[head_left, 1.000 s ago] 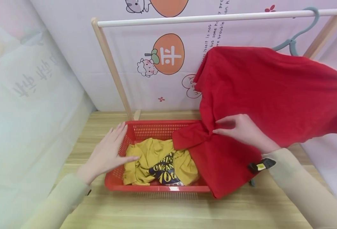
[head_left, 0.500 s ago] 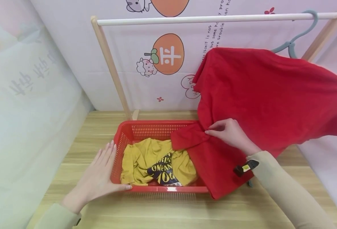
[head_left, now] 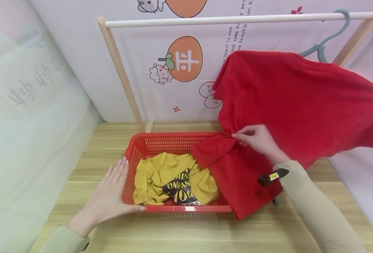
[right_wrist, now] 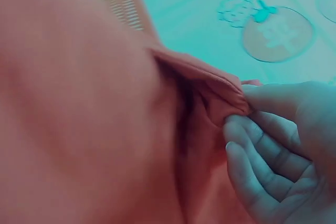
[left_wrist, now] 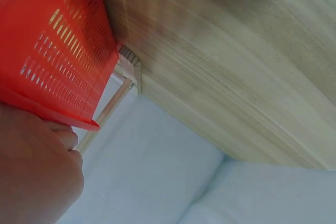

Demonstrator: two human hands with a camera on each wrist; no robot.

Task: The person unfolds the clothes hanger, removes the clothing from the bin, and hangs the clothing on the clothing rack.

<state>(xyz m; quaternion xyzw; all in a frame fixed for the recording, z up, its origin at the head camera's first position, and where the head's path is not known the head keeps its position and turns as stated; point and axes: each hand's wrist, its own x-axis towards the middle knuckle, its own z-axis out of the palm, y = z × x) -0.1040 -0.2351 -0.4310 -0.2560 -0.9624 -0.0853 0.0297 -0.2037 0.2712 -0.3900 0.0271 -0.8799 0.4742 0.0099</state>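
A red shirt (head_left: pixel 284 102), which my right hand (head_left: pixel 258 140) is pinching, is hiding the right end of the basket (head_left: pixel 164 208). My spread left hand (head_left: pixel 105 195) is touching its left rim; yellow cloth (head_left: pixel 153 175) is lying inside.

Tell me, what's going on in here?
Someone's right hand is pinching a bit of red cloth, which drapes over one end of the red basket. Their left hand rests on the basket's other end. A yellow garment lies crumpled inside. Behind the cloth, a hanger hooks over a white rail.
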